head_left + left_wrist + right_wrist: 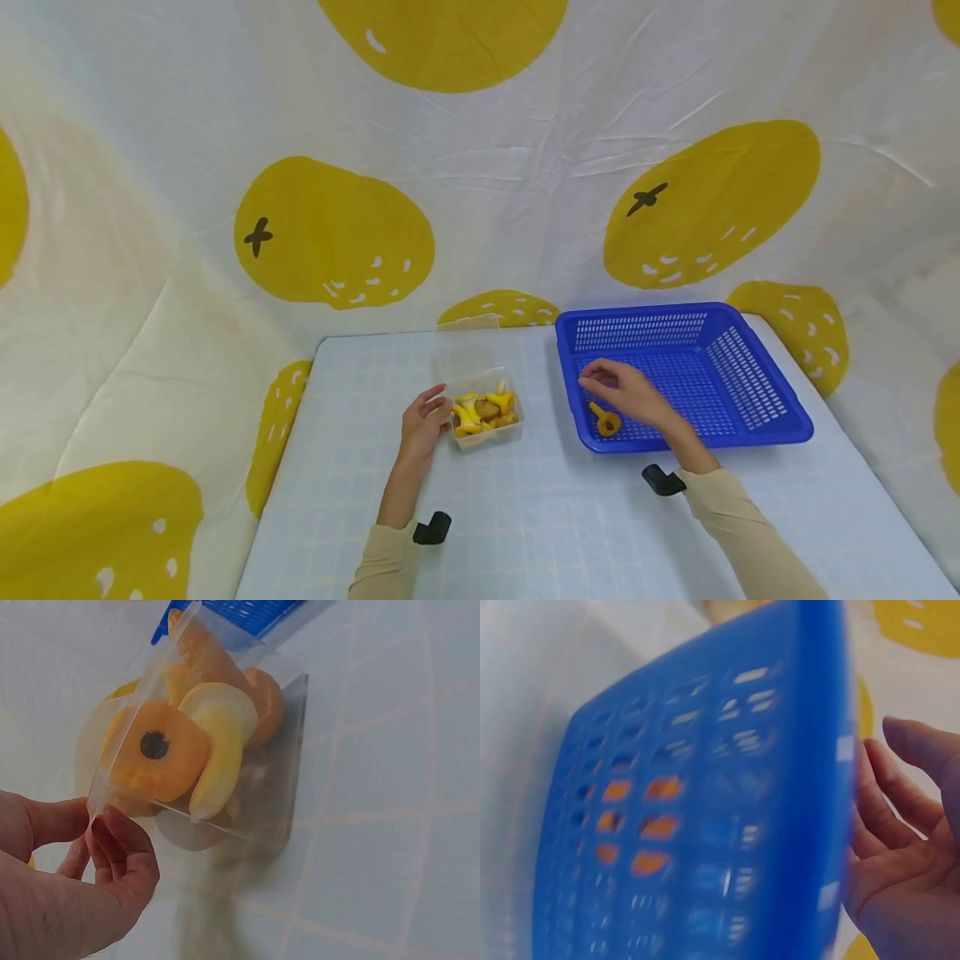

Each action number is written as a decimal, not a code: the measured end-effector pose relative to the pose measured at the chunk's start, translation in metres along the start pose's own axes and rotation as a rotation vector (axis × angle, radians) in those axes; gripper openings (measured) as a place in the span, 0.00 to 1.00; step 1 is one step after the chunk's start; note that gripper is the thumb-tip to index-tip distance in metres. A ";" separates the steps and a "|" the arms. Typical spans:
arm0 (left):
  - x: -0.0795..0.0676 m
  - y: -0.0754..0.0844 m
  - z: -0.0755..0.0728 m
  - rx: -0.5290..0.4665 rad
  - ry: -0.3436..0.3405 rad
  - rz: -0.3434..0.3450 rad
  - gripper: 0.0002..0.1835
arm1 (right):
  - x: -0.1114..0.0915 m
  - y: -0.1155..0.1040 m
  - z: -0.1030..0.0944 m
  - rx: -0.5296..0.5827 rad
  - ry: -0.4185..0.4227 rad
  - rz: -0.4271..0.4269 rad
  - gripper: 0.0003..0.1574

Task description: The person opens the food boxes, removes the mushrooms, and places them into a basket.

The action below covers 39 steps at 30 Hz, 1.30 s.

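My left hand (423, 427) pinches the left rim of a clear plastic box (491, 437) between thumb and fingers, as the left wrist view shows. Yellow and orange mushrooms (468, 406) fill the box, along with a brownish rounded piece (487, 409). To the right is a blue plastic basket (572, 392) with perforated walls. One orange mushroom (608, 424) with a dark centre lies on its floor, near the left front corner. Above that mushroom hovers my right hand (628, 390), fingers loosely bent and holding nothing. The right wrist view shows this hand (907, 832) beyond the basket's wall.
The box's transparent lid (465, 350) stands raised behind it. Both containers rest on a pale checked tablecloth (525, 517). At the back hangs a white curtain (517, 225) printed with large yellow fruit. A gap of tablecloth separates box and basket.
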<state>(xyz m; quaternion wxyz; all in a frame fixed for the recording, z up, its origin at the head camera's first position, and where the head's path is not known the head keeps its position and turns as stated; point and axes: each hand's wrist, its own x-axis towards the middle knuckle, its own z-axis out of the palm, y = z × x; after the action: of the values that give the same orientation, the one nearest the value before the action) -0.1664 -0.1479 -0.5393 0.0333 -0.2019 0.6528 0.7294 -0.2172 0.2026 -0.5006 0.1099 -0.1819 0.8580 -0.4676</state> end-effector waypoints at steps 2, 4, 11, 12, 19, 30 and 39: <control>0.003 -0.002 -0.001 0.003 0.003 0.000 0.22 | 0.004 -0.006 0.003 0.005 0.020 -0.004 0.18; 0.005 -0.006 -0.001 0.009 0.014 0.009 0.22 | 0.009 -0.012 0.008 0.007 0.041 -0.012 0.17; 0.005 -0.008 -0.002 0.018 0.029 0.017 0.22 | 0.023 -0.034 0.023 0.009 0.087 -0.043 0.17; 0.005 -0.008 -0.002 0.018 0.029 0.018 0.22 | 0.025 -0.036 0.024 0.010 0.087 -0.037 0.17; 0.005 -0.008 -0.002 0.001 0.025 0.012 0.22 | 0.037 -0.046 0.041 0.033 0.072 -0.034 0.17; 0.005 -0.010 -0.001 0.001 0.022 0.023 0.22 | 0.052 -0.057 0.075 0.008 0.031 -0.182 0.11; 0.005 -0.010 0.001 0.014 0.027 0.013 0.22 | 0.061 -0.056 0.095 0.000 -0.027 -0.229 0.09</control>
<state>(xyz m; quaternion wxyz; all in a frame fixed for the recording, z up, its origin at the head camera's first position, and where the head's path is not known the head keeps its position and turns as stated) -0.1681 -0.1468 -0.5499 0.0209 -0.2073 0.6596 0.7221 -0.2267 0.0775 -0.5055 0.0675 -0.2852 0.8299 -0.4747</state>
